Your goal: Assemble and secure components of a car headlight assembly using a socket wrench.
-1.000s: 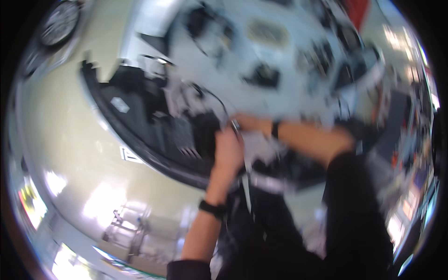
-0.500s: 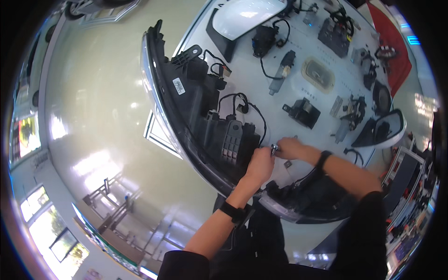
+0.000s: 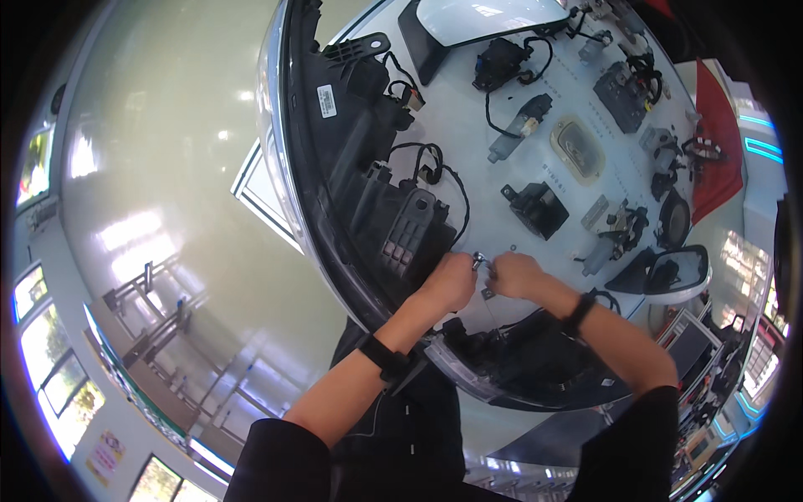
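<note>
My left hand (image 3: 450,280) is closed round a small shiny metal tool (image 3: 478,260), whose chrome head sticks out past the thumb side; its handle is hidden in the fist. Just to the right, my right hand (image 3: 514,277) has its fingers curled together close to that chrome head. What lies between those fingers is hidden. Both hands are over the white table (image 3: 502,234), between a large black car headlamp (image 3: 343,167) on the left and a second dark headlamp (image 3: 535,356) at the near edge. A small metal piece (image 3: 488,294) lies beneath the hands.
Past my hands, a black boxy part (image 3: 535,209), an oval speaker (image 3: 577,151) and a cylindrical motor (image 3: 520,127) lie on the table. White-backed car mirrors stand at the far edge (image 3: 489,17) and right edge (image 3: 676,272). Black cables (image 3: 458,188) loop beside the left headlamp.
The whole view has shifted and turned slightly. My right hand has drawn a little away from the chrome head, leaving a narrow gap. The left hand keeps its hold on the metal tool.
</note>
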A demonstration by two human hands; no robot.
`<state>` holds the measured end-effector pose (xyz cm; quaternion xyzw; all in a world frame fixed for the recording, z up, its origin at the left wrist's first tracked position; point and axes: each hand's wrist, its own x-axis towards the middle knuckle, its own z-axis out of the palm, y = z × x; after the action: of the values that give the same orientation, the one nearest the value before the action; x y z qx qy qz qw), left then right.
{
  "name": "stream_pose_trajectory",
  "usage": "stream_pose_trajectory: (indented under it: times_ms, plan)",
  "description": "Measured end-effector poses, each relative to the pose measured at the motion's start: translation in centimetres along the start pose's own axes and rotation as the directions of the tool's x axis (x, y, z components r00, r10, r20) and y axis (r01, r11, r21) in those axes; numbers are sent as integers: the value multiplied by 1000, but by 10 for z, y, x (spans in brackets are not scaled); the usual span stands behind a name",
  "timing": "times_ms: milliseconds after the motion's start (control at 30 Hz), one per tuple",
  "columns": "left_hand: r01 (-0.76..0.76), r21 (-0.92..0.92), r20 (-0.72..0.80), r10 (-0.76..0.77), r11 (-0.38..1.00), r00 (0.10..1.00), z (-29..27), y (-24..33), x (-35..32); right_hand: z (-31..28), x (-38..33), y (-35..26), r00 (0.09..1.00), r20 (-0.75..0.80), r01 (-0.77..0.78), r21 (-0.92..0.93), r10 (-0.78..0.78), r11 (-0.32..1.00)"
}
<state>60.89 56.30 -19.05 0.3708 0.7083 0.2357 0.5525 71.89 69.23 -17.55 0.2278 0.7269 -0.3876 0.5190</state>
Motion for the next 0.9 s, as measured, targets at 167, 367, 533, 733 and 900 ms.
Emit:
stream_pose_trajectory:
  times_ms: [167,367,533,733,900]
  plan:
    - [73,73,-158,-61,995,985,14,23,-6,62,104,10,525,-827,662,250,-199,707]
    - [0,-47,-41,-2,999,999,8,-12,0,24,1,13,980,-173,95,-16,-97,995]
    - [3,21,-48,-2,1000,999,8,-1,-5,12,-18,-6,959,-284,-13,-3,12,1000]
    - [-50,161,-258,90,986,962,15,18,2,79,136,38,415,-868,689,104,-273,718]
    - [-27,63,-86,32,998,996,1,-4,-2,34,-17,6,934,-357,103,348,30,932]
